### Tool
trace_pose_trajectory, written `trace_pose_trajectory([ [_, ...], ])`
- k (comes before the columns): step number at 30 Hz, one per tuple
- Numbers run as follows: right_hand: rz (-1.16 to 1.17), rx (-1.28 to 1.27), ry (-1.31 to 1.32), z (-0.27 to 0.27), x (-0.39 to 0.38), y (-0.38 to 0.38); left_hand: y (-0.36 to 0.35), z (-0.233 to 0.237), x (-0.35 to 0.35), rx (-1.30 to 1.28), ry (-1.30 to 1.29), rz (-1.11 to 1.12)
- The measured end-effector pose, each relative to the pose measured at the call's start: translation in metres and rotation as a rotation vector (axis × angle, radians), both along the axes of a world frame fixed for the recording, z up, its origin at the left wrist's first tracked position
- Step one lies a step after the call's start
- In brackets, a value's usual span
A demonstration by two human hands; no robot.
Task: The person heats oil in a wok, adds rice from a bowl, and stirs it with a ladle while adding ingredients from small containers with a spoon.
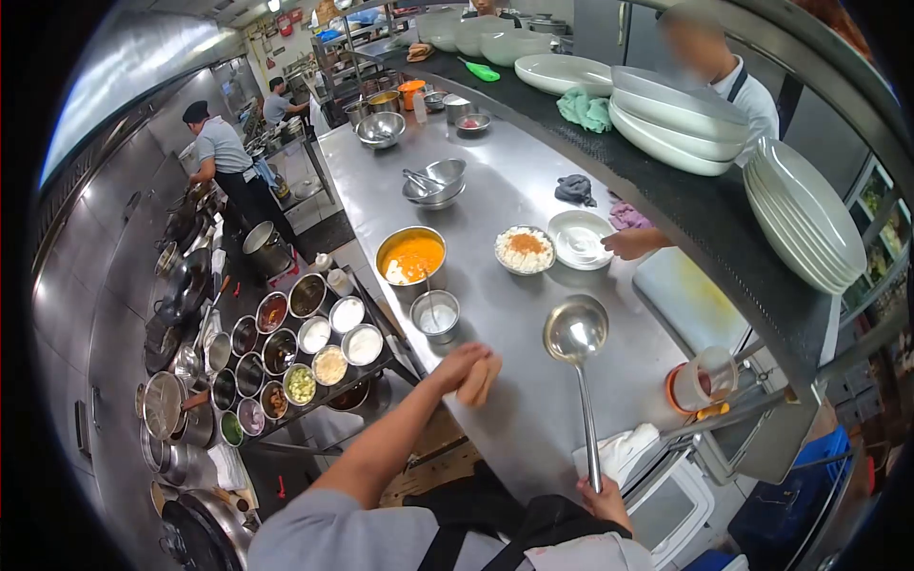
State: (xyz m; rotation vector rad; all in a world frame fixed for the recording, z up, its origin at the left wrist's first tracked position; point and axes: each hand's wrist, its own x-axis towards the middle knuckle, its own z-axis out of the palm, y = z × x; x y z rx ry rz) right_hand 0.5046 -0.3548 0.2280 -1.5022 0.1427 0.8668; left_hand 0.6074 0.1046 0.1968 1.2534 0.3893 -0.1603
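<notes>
My right hand [600, 500] grips the long handle of a large steel ladle [576, 330], its bowl over the steel table. Near the table's left edge hovers my left hand [459, 369], fingers curled around or against a tan shape that I cannot make out. Just beyond it stands a small steel pot [435, 314] with a utensil in it. A bigger steel pot [410, 255] behind holds orange sauce with white patches. To the right, a bowl of white pieces topped with orange powder [525, 249] sits beside a pale plate [582, 240].
Another person's hand [638, 244] reaches toward the plate from the right. Stacked white dishes [681, 114] line the black shelf [709, 224]. At left, a lower rack carries several ingredient containers [301, 384]. A cutting board [692, 293] and plastic jug [703, 381] stand right.
</notes>
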Motion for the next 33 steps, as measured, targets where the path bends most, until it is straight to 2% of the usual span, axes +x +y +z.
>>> trace_pose_trajectory([
  [2, -0.064, 0.022, 0.017, -0.007, 0.001, -0.013, -0.007, 0.022, 0.076, -0.11, 0.024, -0.032],
  [4, -0.082, 0.008, 0.001, 0.003, 0.004, -0.017, 0.0, -0.005, 0.153, -0.039, 0.033, 0.102],
  [6, -0.089, -0.015, -0.066, 0.004, 0.008, -0.022, 0.011, -0.009, 0.201, -0.191, 0.075, 0.058],
  [7, -0.113, -0.028, -0.071, 0.007, 0.011, -0.022, 0.012, -0.007, 0.218, -0.188, 0.078, 0.052],
  [9, -0.147, -0.057, -0.057, 0.01, 0.015, -0.02, 0.005, -0.001, 0.245, -0.198, 0.129, 0.218],
  [10, -0.172, -0.088, -0.044, 0.012, 0.017, -0.02, 0.001, 0.0, 0.254, -0.199, 0.129, 0.208],
  [12, -0.226, -0.061, 0.022, 0.015, 0.022, -0.022, 0.001, -0.008, 0.265, -0.03, 0.218, 0.349],
  [16, -0.203, -0.082, 0.026, 0.009, 0.03, -0.017, 0.006, -0.035, 0.261, -0.069, 0.172, 0.371],
  [17, -0.206, -0.069, 0.027, 0.009, 0.032, -0.017, 0.01, -0.043, 0.254, -0.074, 0.171, 0.378],
  [19, -0.2, -0.041, 0.03, 0.0, 0.037, -0.016, 0.018, -0.06, 0.227, -0.257, 0.011, 0.115],
  [20, -0.202, -0.007, 0.035, -0.001, 0.039, -0.017, 0.013, -0.066, 0.21, -0.265, 0.006, 0.129],
  [22, -0.219, -0.004, 0.038, 0.011, 0.042, -0.01, -0.002, -0.078, 0.167, -0.008, 0.009, 0.196],
  [24, -0.237, -0.004, 0.044, 0.023, 0.044, -0.003, -0.016, -0.066, 0.098, -0.092, -0.003, 0.185],
  [26, -0.208, -0.032, 0.013, 0.032, 0.042, 0.004, -0.029, -0.042, 0.024, 0.016, 0.058, 0.213],
  [30, -0.055, -0.075, -0.042, 0.042, 0.034, 0.02, -0.024, -0.05, -0.11, 0.017, 0.215, 0.233],
  [33, 0.068, -0.086, -0.153, 0.052, 0.033, 0.053, -0.013, -0.047, -0.205, 0.095, 0.156, 0.32],
])
